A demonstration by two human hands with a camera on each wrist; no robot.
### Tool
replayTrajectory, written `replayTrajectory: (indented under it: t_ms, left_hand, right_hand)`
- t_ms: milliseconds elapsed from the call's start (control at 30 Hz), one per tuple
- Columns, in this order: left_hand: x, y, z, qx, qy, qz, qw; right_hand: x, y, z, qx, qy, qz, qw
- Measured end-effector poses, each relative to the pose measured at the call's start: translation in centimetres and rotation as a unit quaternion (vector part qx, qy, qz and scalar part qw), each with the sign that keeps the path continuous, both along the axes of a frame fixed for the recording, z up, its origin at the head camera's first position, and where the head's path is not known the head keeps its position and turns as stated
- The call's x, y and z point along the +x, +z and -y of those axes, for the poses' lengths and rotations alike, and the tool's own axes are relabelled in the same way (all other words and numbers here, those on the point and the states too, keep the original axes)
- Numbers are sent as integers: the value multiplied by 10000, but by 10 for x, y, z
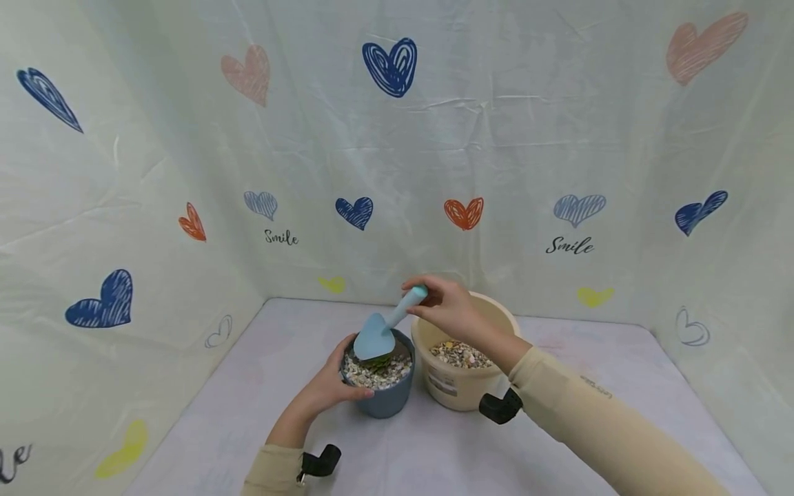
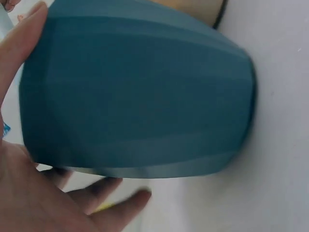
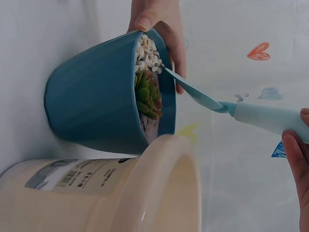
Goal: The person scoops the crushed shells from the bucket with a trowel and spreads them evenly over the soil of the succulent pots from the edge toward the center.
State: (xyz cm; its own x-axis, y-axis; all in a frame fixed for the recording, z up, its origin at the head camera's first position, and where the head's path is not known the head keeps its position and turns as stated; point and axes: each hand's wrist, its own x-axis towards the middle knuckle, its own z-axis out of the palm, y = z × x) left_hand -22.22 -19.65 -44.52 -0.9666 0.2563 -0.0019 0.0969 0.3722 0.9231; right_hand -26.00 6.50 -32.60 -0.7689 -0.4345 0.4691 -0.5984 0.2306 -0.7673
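A blue-grey flower pot (image 1: 384, 403) stands upright on the table, holding pale gravel (image 3: 147, 54) and a green succulent (image 3: 146, 95) with reddish leaf tips. My left hand (image 1: 330, 381) grips the pot from its left side, thumb near the rim and fingers around the wall. In my right hand (image 1: 451, 308) is the handle of a light-blue trowel (image 1: 375, 337), pinched near its end. The trowel's blade tilts down over the pot, its tip at the gravel beside the succulent in the right wrist view.
Close on the pot's right stands a cream bucket (image 1: 455, 389) with a label on its wall. Mixed gravel (image 1: 462, 354) lies inside it, under my right forearm. A white curtain (image 1: 521, 172) with printed hearts encloses the table (image 1: 236, 406) at the back and sides.
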Motion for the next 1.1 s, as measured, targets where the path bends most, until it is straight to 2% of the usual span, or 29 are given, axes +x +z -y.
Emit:
replayTrajectory:
  t_ms: [133, 333, 533, 733, 933, 1100]
  left_hand:
    - [-1, 9, -3, -562, -19, -227, 9982]
    - [-1, 22, -14, -1052, -102, -748, 9916]
    - [-4, 33, -29, -1734, -41, -1152, 9781]
    - [-7, 42, -46, -2286, 14, -1412, 9632]
    - [-9, 52, -67, -2419, -121, -1696, 9553]
    - [-10, 58, -87, -2231, -280, -1708, 9593]
  right_hand:
    - [2, 1, -8, -162, -9, 151, 9998]
    - [11, 4, -25, -223, -204, 275, 9992]
    - [16, 9, -50, 51, -659, 148, 9977]
    - [18, 17, -73, 142, -971, 77, 9951]
    - [22, 22, -96, 80, -1255, 133, 9920]
    - [27, 25, -111, 77, -1467, 135, 9891]
